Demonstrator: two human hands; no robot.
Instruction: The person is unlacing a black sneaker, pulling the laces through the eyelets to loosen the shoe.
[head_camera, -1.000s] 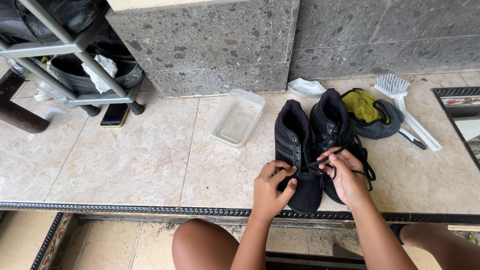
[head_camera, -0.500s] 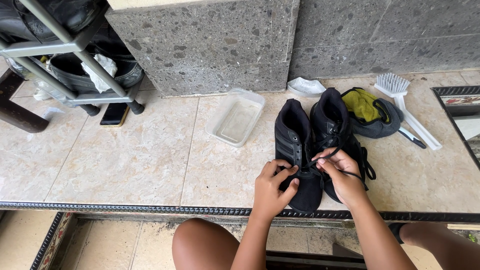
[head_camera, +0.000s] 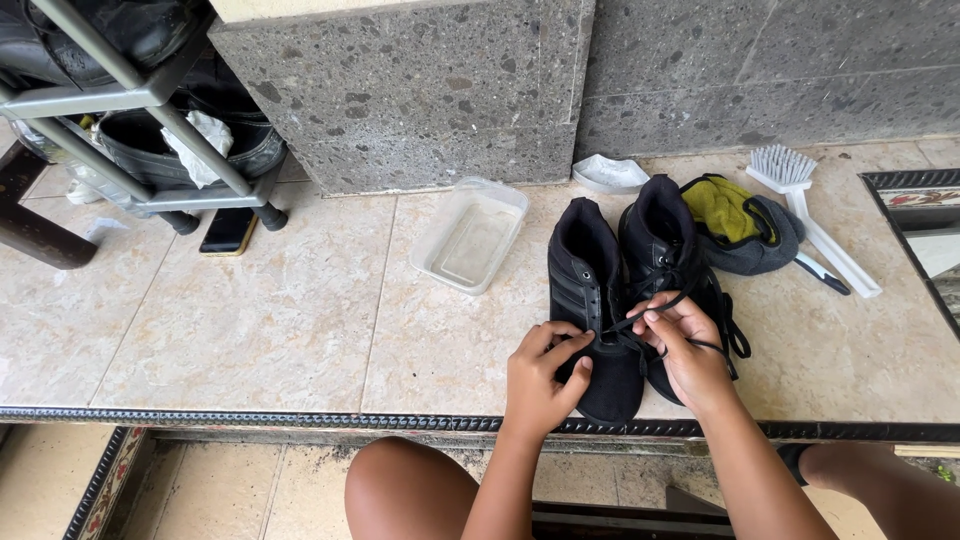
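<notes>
Two black shoes (head_camera: 625, 290) sit side by side on the tile ledge (head_camera: 250, 330). Left hand (head_camera: 540, 385) pins the near shoe's toe end, while right hand (head_camera: 690, 350) pinches its black lace (head_camera: 655, 306) just beside. Clear tub (head_camera: 470, 235) sits beyond the hands, white brush (head_camera: 805, 205) off right.

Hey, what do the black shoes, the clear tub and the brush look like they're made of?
Black shoes: matte woven fabric, likely canvas or mesh, no shine. Clear tub: thin translucent plastic, the floor shows through. Brush: glossy white plastic handle with pale, probably synthetic bristles.
</notes>
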